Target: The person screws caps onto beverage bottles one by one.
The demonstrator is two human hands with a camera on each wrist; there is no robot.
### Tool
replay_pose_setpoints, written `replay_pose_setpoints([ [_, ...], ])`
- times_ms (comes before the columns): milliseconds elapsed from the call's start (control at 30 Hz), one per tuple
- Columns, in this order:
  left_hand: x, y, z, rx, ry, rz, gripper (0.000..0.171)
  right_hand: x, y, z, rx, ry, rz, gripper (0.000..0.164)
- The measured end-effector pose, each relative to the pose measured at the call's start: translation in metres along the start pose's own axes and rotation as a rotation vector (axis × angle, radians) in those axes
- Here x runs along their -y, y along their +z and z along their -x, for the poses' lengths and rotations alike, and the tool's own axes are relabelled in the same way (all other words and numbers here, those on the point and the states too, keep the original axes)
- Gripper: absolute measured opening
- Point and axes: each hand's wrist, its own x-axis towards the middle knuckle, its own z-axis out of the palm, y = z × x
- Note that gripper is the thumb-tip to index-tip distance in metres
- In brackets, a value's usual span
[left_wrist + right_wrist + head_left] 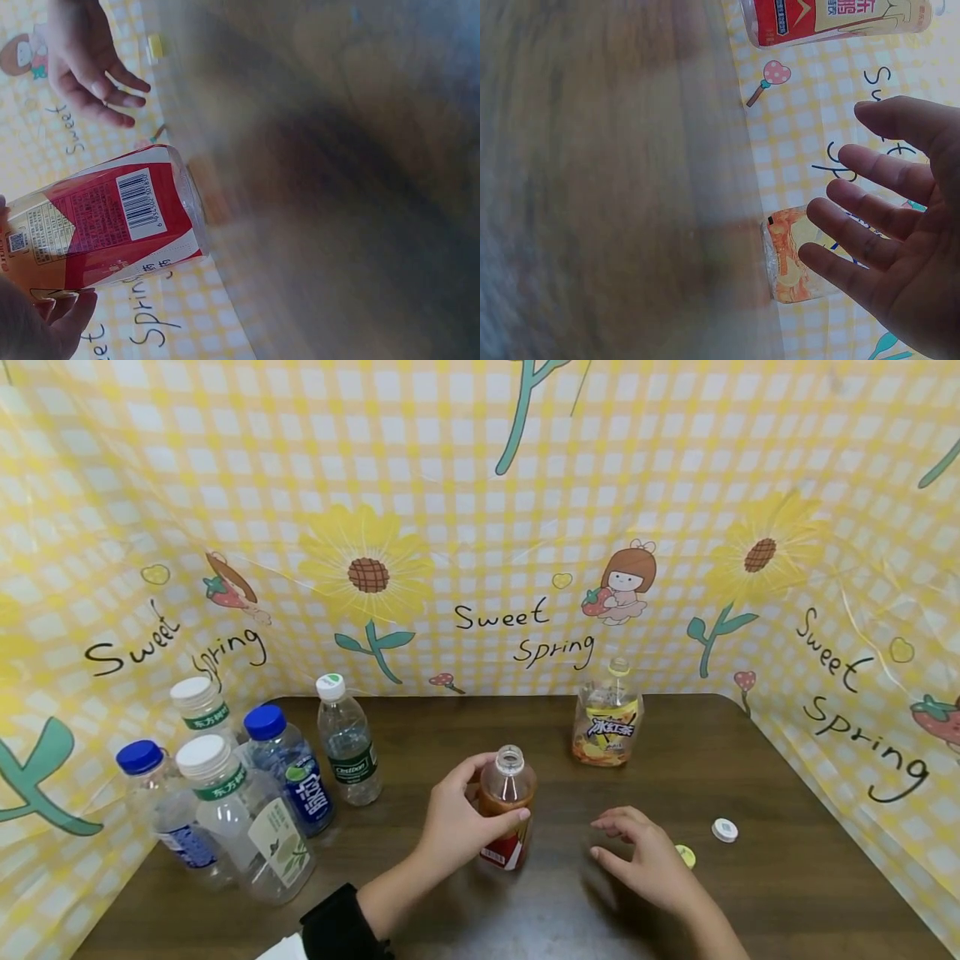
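My left hand [457, 827] grips an uncapped clear plastic bottle [512, 847] with a red and orange label, fingers behind it and thumb across its front. The bottle stands upright near the middle; its barcode side faces the left wrist view, where the bottle [112, 214] looks raised at the base. To its right, my right hand [648, 856] hovers over the table with fingers loosely spread and nothing in them. A yellow-green cap [686, 857] lies partly hidden beside that hand, and a white cap [725, 830] lies farther right.
An uncapped bottle with a yellow label [607, 731] stands at the back right. On the left are several capped empties, among them a blue-labelled bottle [303, 785] and a green-labelled bottle [351, 760]. A checked cloth [480, 543] hangs around the brown table [450, 727].
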Motion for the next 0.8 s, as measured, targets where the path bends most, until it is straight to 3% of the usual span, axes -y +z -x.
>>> replay_pose_setpoints([
  [233,-0.006,0.000,0.007,-0.003,0.016,0.019,0.069,0.001,-0.002,0.000,0.024,0.013,-0.010,0.023],
  [433,-0.008,0.000,0.007,-0.012,0.043,0.005,0.069,-0.007,-0.014,-0.005,0.054,-0.026,0.051,0.020],
  [667,-0.008,-0.001,0.004,-0.018,0.064,-0.012,0.069,-0.041,-0.057,-0.014,0.102,-0.058,0.249,0.018],
  [800,-0.008,-0.003,0.001,-0.027,0.077,-0.014,0.069,-0.064,-0.087,-0.020,0.179,0.001,0.393,0.016],
])
